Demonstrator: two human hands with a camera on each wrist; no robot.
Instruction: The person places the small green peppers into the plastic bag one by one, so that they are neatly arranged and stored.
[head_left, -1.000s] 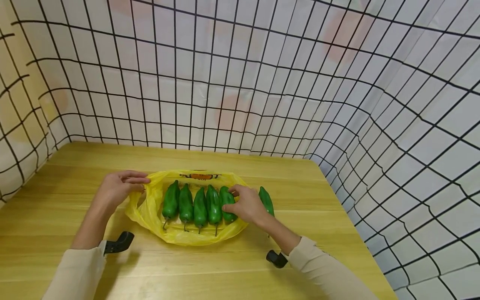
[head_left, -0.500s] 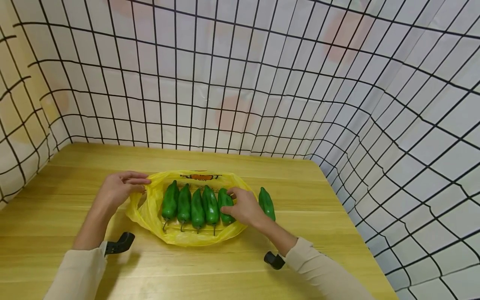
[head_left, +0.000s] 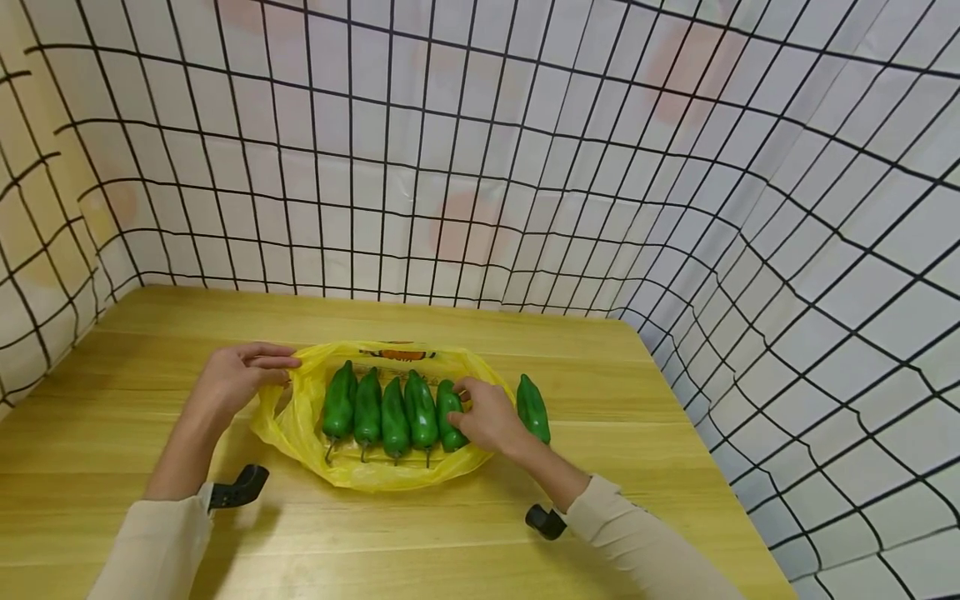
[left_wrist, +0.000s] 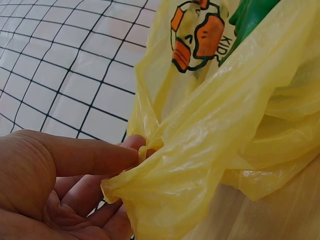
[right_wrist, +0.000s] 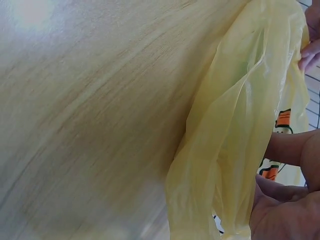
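Note:
Several green peppers (head_left: 395, 417) lie side by side in a yellow plastic bag (head_left: 300, 442) spread on the table. My left hand (head_left: 231, 379) pinches the bag's left edge between thumb and fingers; the left wrist view shows the gathered plastic (left_wrist: 160, 185) at the fingertips. Inside the bag's right side, my right hand (head_left: 487, 417) is at the rightmost pepper (head_left: 448, 412), its thumb and fingertips right at the pepper's side. In the right wrist view the thumb and fingers stand apart, partly hidden by the bag wall (right_wrist: 225, 135), with bag print showing between them.
One more green pepper (head_left: 532, 408) lies on the wooden table (head_left: 375, 550) right of the bag, its lower end hidden by the right wrist. A white backdrop with black grid lines (head_left: 420, 167) surrounds the table. Black wrist cameras (head_left: 240, 487) jut out under both sleeves.
My right hand has shifted slightly left with the rightmost pepper, and its thumb has drawn back to that pepper's right side. The peppers in the bag sit a little further left. The left hand stays put.

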